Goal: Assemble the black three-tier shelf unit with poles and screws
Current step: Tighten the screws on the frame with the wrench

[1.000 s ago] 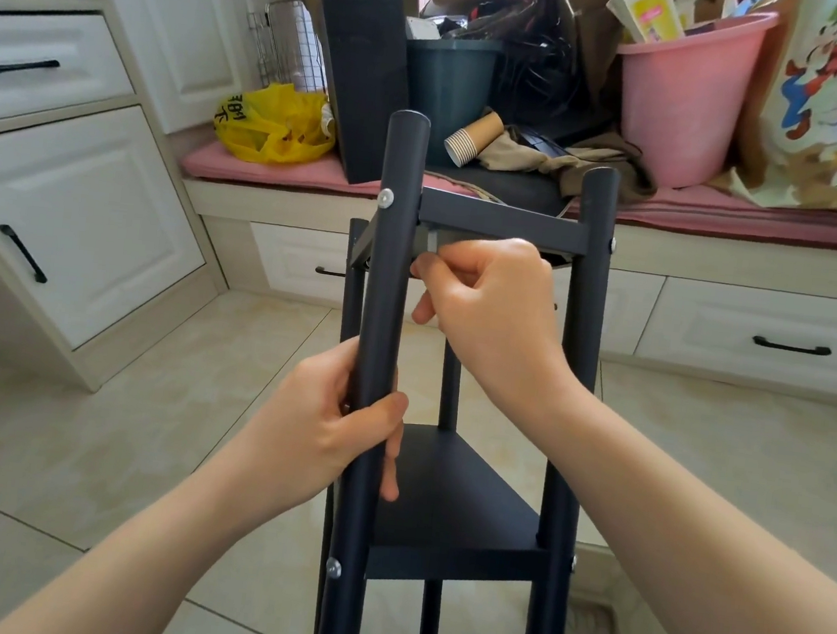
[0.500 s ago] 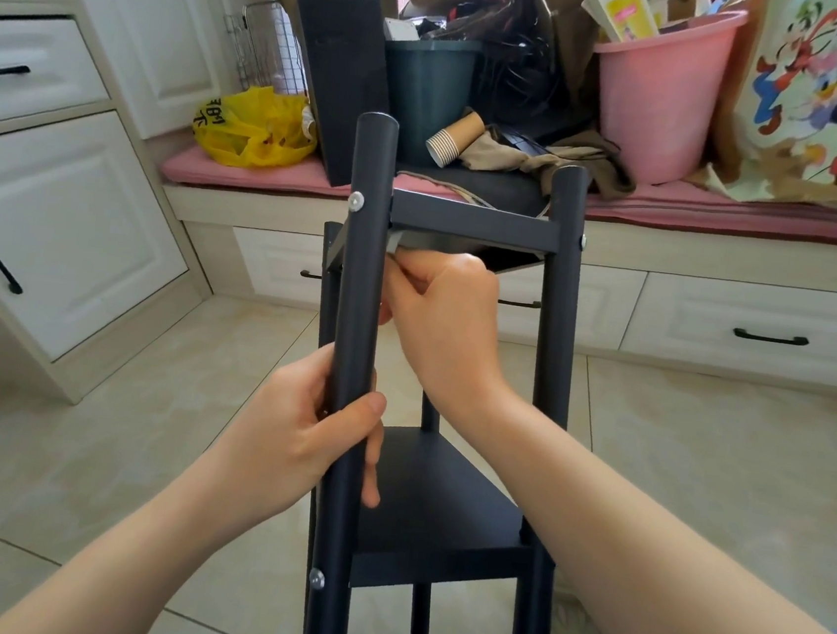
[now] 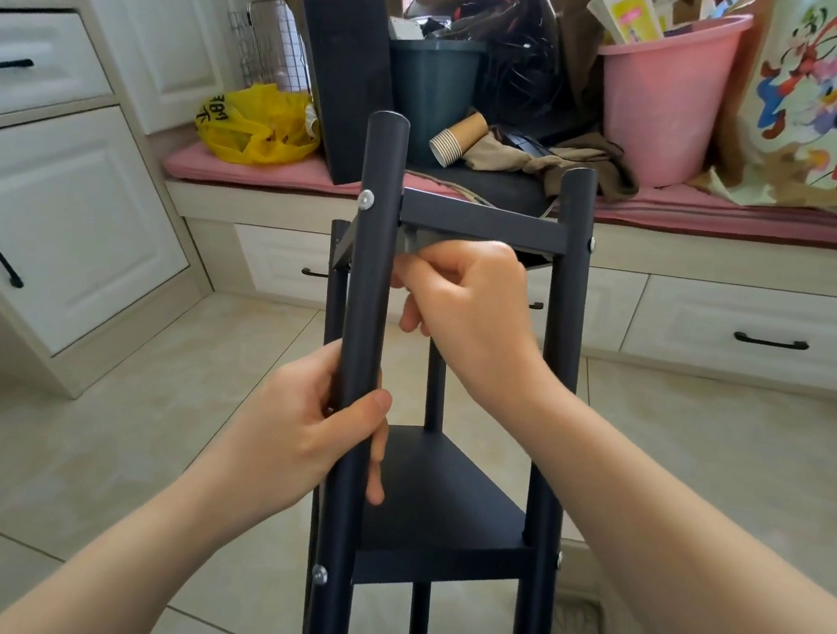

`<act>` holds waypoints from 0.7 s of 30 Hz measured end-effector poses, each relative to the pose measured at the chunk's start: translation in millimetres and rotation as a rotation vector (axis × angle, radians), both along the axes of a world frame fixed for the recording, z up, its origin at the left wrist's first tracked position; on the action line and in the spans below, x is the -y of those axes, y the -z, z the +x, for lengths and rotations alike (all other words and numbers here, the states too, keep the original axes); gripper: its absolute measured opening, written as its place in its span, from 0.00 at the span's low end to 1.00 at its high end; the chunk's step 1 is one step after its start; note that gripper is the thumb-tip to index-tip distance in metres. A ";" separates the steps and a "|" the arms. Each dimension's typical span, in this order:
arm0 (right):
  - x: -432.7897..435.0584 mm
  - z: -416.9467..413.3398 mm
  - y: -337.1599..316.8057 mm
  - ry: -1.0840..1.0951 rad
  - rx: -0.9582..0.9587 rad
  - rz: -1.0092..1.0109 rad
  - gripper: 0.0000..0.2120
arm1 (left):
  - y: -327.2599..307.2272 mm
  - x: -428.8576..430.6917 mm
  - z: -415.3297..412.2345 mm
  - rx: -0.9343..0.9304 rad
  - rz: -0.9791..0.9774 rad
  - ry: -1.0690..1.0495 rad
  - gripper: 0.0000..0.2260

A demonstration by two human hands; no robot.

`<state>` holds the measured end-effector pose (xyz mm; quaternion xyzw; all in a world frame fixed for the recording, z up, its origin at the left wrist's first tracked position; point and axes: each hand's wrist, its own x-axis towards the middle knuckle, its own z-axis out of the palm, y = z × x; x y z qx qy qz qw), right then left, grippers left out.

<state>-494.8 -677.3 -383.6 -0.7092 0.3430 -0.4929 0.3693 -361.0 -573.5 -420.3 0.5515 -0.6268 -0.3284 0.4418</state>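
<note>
Shelf unit (image 3: 559, 383) is standing upright on the tile floor (image 3: 83, 436), right in front of the window bench. Left hand (image 3: 306, 429) is wrapped around the front-left pole (image 3: 370, 286), between the top shelf (image 3: 483, 225) and the middle shelf (image 3: 438, 551), thumb across the front. Right hand (image 3: 468, 311) is tucked just under the top shelf beside that same pole, fingers curled and pinching a small grey piece (image 3: 414, 240). Can't make out what it actually is. Silver screw (image 3: 365, 199) sits in the pole at top-shelf level.

Bench behind is container city:

- Pink bucket (image 3: 660, 110) on the right is stuffed past the rim with paper and card stuff, with a yellow-green carton (image 3: 626, 13) poking out.
- Dark green bin (image 3: 430, 85) in the middle has a tangle of black cables (image 3: 526, 59) bunched at its rim and behind it. Whether they're really inside, no idea.
- Paper cup (image 3: 458, 137) lies on its side just beside the bin, rim toward the left. Looks like a few nested together.
- Yellow plastic bag (image 3: 255, 126) is slumped on the pink cushion (image 3: 266, 171), contents hidden.
- Wire basket (image 3: 269, 48) stands behind the bag, and I can't see what's in it.
- Drawers (image 3: 766, 327) under the bench are all closed.
</note>
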 end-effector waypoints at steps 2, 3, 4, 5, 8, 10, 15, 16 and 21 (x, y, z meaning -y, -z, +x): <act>1.6 -4.6 -2.9 -0.020 -0.012 0.023 0.15 | 0.6 0.3 -0.7 -0.003 -0.002 0.003 0.11; 2.2 -6.4 -4.0 -0.027 -0.016 0.028 0.15 | 0.9 0.4 -0.9 -0.003 -0.002 0.004 0.13; 2.6 -8.0 -4.7 -0.032 -0.017 0.028 0.14 | 1.2 0.6 -1.3 -0.006 -0.002 0.007 0.14; 2.8 -9.3 -5.4 -0.034 -0.017 0.026 0.14 | 1.3 0.3 -1.4 -0.008 -0.003 0.012 0.14; 2.6 -10.6 -6.7 -0.028 -0.023 0.001 0.15 | 0.4 -0.3 -1.9 -0.016 -0.004 0.021 0.15; 2.8 -10.2 -6.4 -0.023 -0.030 -0.019 0.16 | 0.0 -0.4 -1.9 -0.013 -0.001 0.026 0.16; 0.5 -6.4 -2.0 -0.014 -0.038 -0.046 0.15 | -1.1 -1.0 -2.6 -0.018 0.000 0.024 0.16; -0.3 -5.0 -0.9 -0.014 -0.029 -0.037 0.13 | -1.3 -1.2 -2.7 -0.023 0.001 0.022 0.16; -0.9 4.2 5.7 -0.019 0.030 -0.011 0.11 | -2.4 -2.7 -5.2 -0.027 0.002 0.023 0.18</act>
